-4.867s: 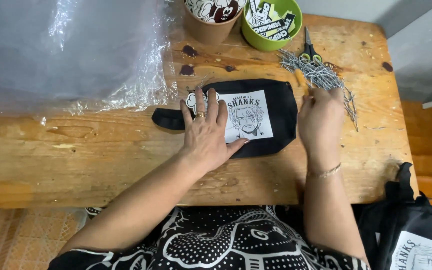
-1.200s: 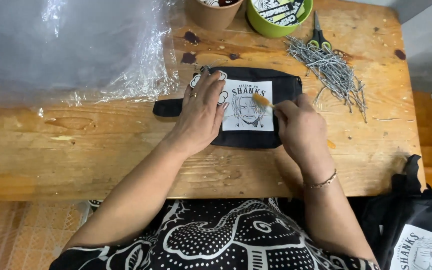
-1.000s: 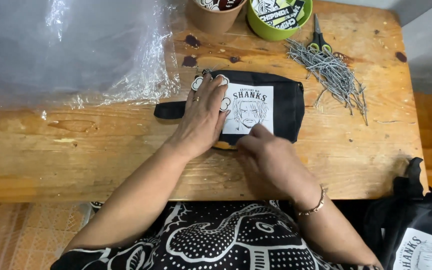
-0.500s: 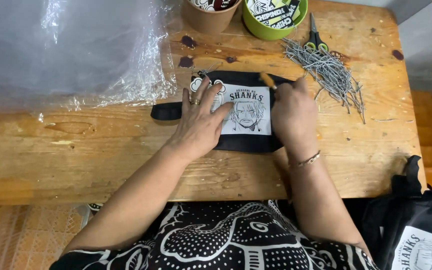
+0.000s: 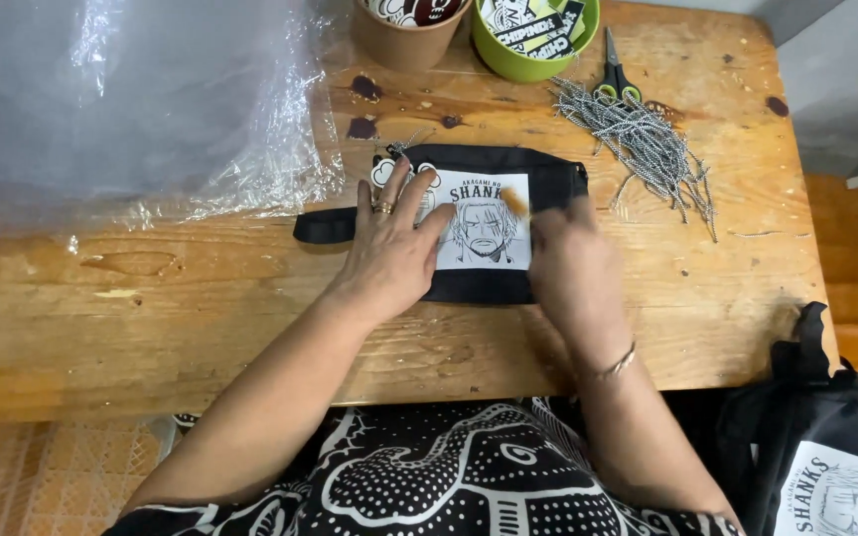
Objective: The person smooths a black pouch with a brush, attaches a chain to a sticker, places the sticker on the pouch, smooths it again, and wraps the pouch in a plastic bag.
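A black zip pouch [image 5: 552,183] with a white printed face panel [image 5: 490,234] lies flat on the wooden table [image 5: 151,318]. My left hand [image 5: 389,253], wearing a ring, rests flat on the pouch's left half with the fingers spread. My right hand [image 5: 573,270] is blurred over the pouch's right half. It pinches a small tan-tipped tool [image 5: 515,201] whose tip touches the printed panel. A black wrist strap [image 5: 325,226] sticks out to the left. A white charm [image 5: 383,172] hangs at the pouch's top left corner.
A pile of silver ball chains [image 5: 643,144] and green-handled scissors [image 5: 613,71] lie at the back right. A green bowl [image 5: 528,66] and a brown paper cup [image 5: 404,42] stand at the far edge. Crumpled clear plastic [image 5: 121,99] covers the left. More black printed bags [image 5: 831,447] sit lower right.
My right hand has been sweeping the tan-tipped tool back and forth over the printed panel and now sits a little lower and to the right. The left hand stays pressed on the pouch.
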